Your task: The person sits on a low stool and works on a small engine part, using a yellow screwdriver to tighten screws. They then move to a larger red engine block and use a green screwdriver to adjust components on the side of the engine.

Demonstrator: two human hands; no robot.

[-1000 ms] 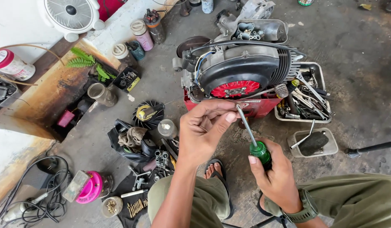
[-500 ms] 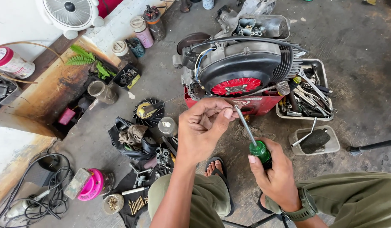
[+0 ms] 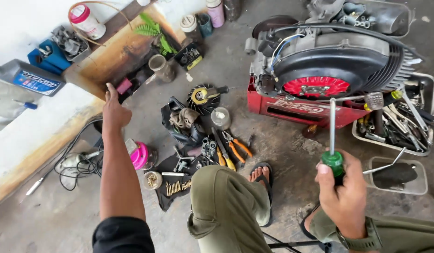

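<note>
My right hand [image 3: 344, 193] grips the green handle of a screwdriver [image 3: 332, 140], low at the right, with the metal shaft pointing straight up toward a small engine [image 3: 329, 56]. The engine has a black housing and a red fan, and rests on a red crate [image 3: 292, 110]. My left hand [image 3: 114, 111] is stretched far out to the left, palm down, its fingers reaching a small pink block [image 3: 124, 86] at the edge of a wooden ledge [image 3: 109, 58]. Anything under that palm is hidden.
Orange-handled pliers [image 3: 236, 146], a wire wheel [image 3: 201, 95], rags and screws lie on the concrete between my knee [image 3: 221, 201] and the ledge. A pink container [image 3: 140, 155] and coiled cables [image 3: 81, 161] sit left. Tool trays [image 3: 425, 147] stand right of the crate.
My left hand left the screwdriver tip and swung far left to the wooden ledge. The view shifted left. My right hand now holds the screwdriver upright rather than slanted.
</note>
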